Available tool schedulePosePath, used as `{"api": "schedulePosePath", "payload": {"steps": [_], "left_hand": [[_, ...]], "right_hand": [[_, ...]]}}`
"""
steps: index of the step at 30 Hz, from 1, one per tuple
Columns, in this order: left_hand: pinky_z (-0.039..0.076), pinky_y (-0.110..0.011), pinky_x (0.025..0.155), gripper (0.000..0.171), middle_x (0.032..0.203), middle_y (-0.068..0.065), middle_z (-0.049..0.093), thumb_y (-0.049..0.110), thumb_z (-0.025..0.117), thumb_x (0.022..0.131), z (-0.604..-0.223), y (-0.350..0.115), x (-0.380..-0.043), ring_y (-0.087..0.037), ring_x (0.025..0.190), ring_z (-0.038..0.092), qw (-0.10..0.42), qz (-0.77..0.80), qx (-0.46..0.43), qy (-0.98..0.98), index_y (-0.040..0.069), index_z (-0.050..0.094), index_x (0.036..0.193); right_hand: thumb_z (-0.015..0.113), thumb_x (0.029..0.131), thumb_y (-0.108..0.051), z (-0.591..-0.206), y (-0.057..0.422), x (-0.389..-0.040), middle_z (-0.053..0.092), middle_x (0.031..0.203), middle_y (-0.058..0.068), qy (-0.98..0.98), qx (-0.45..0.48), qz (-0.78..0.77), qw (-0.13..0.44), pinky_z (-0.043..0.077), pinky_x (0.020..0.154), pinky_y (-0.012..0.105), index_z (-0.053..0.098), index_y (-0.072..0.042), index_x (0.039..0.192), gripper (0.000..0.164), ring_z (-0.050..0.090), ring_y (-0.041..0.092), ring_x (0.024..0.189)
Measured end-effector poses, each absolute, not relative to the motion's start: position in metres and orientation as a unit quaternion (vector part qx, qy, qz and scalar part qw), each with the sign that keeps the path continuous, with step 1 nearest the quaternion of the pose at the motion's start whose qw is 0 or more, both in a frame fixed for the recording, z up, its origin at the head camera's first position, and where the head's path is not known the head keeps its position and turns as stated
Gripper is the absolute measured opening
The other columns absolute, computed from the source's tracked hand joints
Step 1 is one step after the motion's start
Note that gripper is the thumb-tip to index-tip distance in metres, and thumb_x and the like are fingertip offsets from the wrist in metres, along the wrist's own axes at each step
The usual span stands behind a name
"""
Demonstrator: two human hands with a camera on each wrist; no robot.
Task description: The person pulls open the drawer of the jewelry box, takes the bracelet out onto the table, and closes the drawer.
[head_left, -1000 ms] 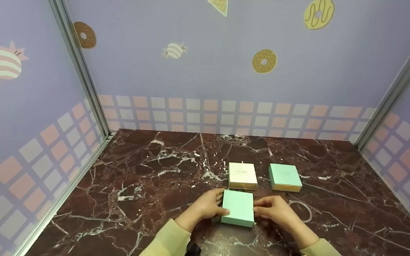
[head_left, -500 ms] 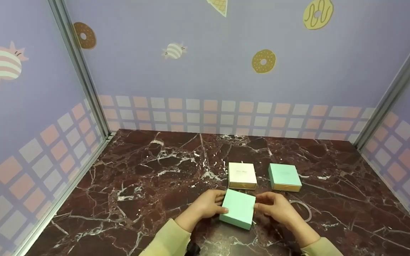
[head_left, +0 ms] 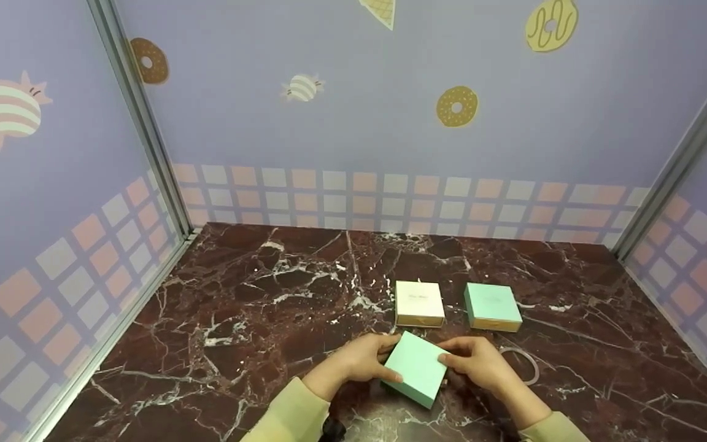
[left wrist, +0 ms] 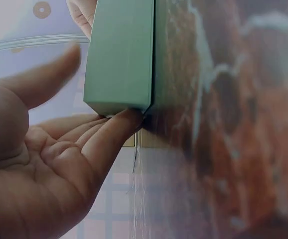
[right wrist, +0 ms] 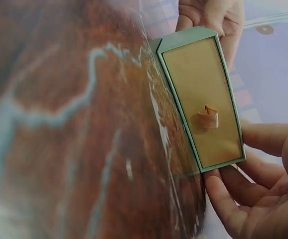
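Observation:
A mint-green drawer box [head_left: 417, 369] sits slantwise on the marble table between both hands. The right wrist view shows its gold drawer front [right wrist: 196, 84] with a small ribbon pull tab [right wrist: 208, 118]. My right hand [head_left: 476, 361] pinches one corner, thumb at the upper edge and fingers at the lower one. On the other side my left hand [head_left: 359, 359] touches the box's end with extended fingers [left wrist: 116, 129] low by the table. Its thumb [left wrist: 59, 69] stands raised, a little apart from the box in the left wrist view.
Behind the held box stand a cream box [head_left: 419, 301] and another mint-green box [head_left: 493, 306], both with gold fronts. A pale ring-shaped band [head_left: 528, 363] lies right of the right hand. Patterned panels [head_left: 329, 123] enclose the marble table [head_left: 255, 294].
The mint-green box has turned clockwise in the head view, from nearly straight to slantwise. My right thumb has come onto its upper edge. The other boxes stay put.

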State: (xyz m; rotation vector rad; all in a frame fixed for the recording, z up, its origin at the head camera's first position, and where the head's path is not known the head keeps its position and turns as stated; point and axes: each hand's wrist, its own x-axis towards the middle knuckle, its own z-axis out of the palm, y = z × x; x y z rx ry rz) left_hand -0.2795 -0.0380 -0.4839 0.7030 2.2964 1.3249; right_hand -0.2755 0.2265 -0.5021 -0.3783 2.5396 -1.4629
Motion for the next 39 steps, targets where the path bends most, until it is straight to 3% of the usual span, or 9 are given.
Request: {"api": "schedulePosePath", "payload": {"steps": [4, 10, 16, 25, 39], "left_hand": [[0.050, -0.036, 0.114, 0.086, 0.161, -0.027, 0.038, -0.007, 0.083, 0.081, -0.484, -0.038, -0.280, -0.036, 0.143, 0.050, 0.193, 0.453, 0.257, 0.832, -0.013, 0.036, 0.153], [0.055, -0.041, 0.109, 0.074, 0.146, -0.024, 0.058, 0.003, 0.086, 0.081, -0.481, -0.038, -0.278, -0.035, 0.130, 0.064, 0.140, 0.394, 0.219, 0.882, -0.010, 0.051, 0.146], [0.058, -0.046, 0.104, 0.066, 0.140, -0.024, 0.064, 0.007, 0.087, 0.082, -0.480, -0.039, -0.278, -0.038, 0.118, 0.070, 0.104, 0.375, 0.171, 0.905, -0.007, 0.059, 0.140], [0.059, -0.050, 0.100, 0.055, 0.123, -0.025, 0.072, 0.006, 0.084, 0.084, -0.480, -0.037, -0.277, -0.039, 0.115, 0.071, 0.068, 0.375, 0.141, 0.914, -0.009, 0.064, 0.132], [0.059, -0.046, 0.102, 0.059, 0.141, -0.028, 0.061, -0.002, 0.075, 0.090, -0.476, -0.036, -0.276, -0.040, 0.129, 0.063, 0.100, 0.400, 0.136, 0.901, -0.010, 0.053, 0.144]], "right_hand": [[0.071, 0.097, -0.018, -0.502, 0.227, -0.275, 0.077, 0.107, 0.018, 0.855, -0.132, -0.494, 0.092, 0.057, 0.069, 0.025, 0.072, 0.007, 0.120, 0.034, 0.065, 0.014, 0.086], [0.073, 0.096, -0.018, -0.501, 0.228, -0.275, 0.076, 0.103, 0.015, 0.851, -0.127, -0.500, 0.101, 0.051, 0.062, 0.024, 0.070, 0.008, 0.123, 0.038, 0.059, 0.013, 0.077], [0.076, 0.093, -0.019, -0.499, 0.227, -0.272, 0.075, 0.105, 0.014, 0.853, -0.132, -0.492, 0.112, 0.053, 0.064, 0.025, 0.068, 0.009, 0.123, 0.042, 0.061, 0.013, 0.079], [0.079, 0.090, -0.022, -0.496, 0.222, -0.266, 0.067, 0.085, 0.006, 0.870, -0.115, -0.467, 0.110, 0.051, 0.061, 0.028, 0.067, 0.006, 0.106, 0.034, 0.058, 0.014, 0.069], [0.081, 0.089, -0.029, -0.492, 0.214, -0.258, 0.063, 0.075, 0.003, 0.892, -0.095, -0.428, 0.105, 0.046, 0.055, 0.029, 0.064, -0.002, 0.092, 0.032, 0.057, 0.015, 0.064]]}}
